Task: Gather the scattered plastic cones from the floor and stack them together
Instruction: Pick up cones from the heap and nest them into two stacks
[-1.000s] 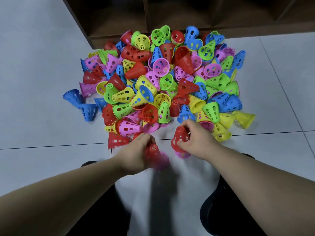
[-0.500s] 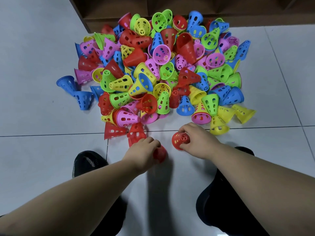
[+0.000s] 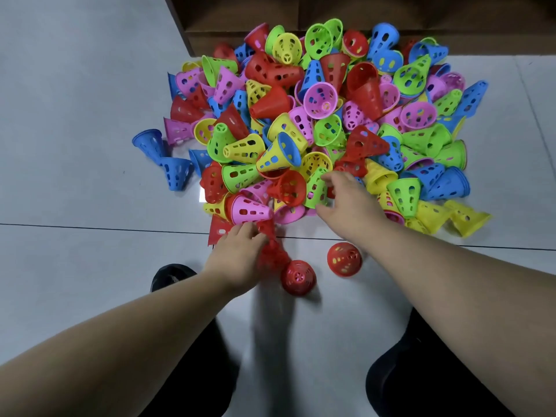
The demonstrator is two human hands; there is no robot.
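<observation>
Fingers of the right hand spread loosely at the near edge of the pile, touching a green cone and holding nothing. The left hand grips a blurred red cone at that same edge. Just short of the pile stand a loose red cone and a second red cone, apart (no stack yet), so nearly everything remains. Inside the pile a yellow cone cups a blue one.

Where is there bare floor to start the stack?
Bare tile lies between the left forearm and right forearm, on the near side of the two standing red cones. More lies left of the blue cones and right of the yellow cone. The pile is packed up to the wooden shelf.
</observation>
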